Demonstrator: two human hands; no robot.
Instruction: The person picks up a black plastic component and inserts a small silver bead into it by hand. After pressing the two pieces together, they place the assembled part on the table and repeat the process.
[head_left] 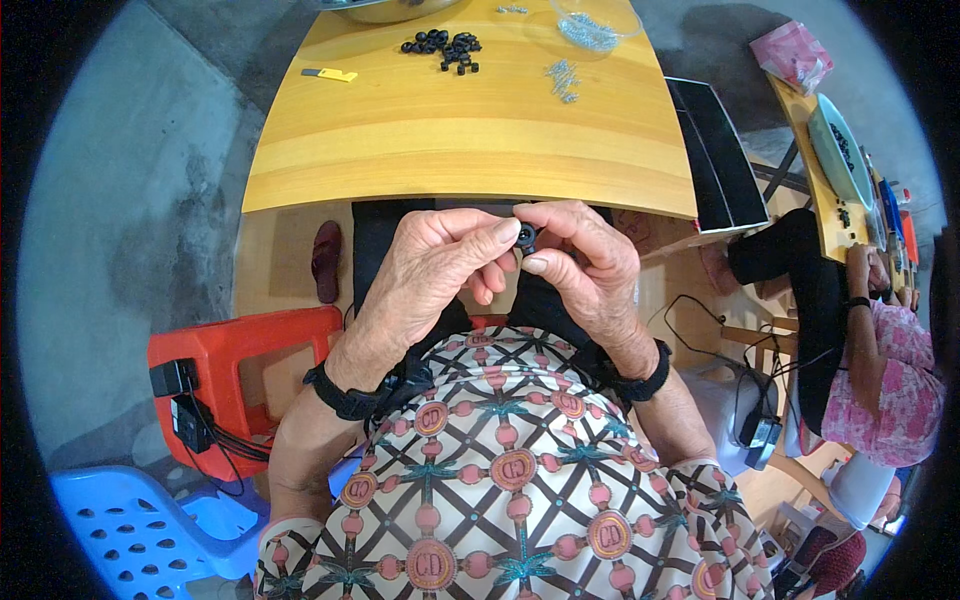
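Between both hands, just off the table's near edge, is a small round black part point(526, 236) with a hole in its middle. My left hand point(440, 255) pinches it from the left with thumb and fingertips. From the right, the thumb and forefinger of my right hand point(590, 255) close on it too. Parts of it are hidden by the fingertips. Farther off on the wooden table point(470, 150) lies a pile of similar black parts point(440, 45). A small heap of screws point(563, 80) rests to the right of that pile.
A clear bowl of screws point(590, 35) stands at the table's far right, and a yellow cutter-like tool point(330, 74) lies at the left. A red stool point(240, 370) with black adapters is on my left. At the right, a person point(880, 380) sits by another table holding a green basin point(838, 150).
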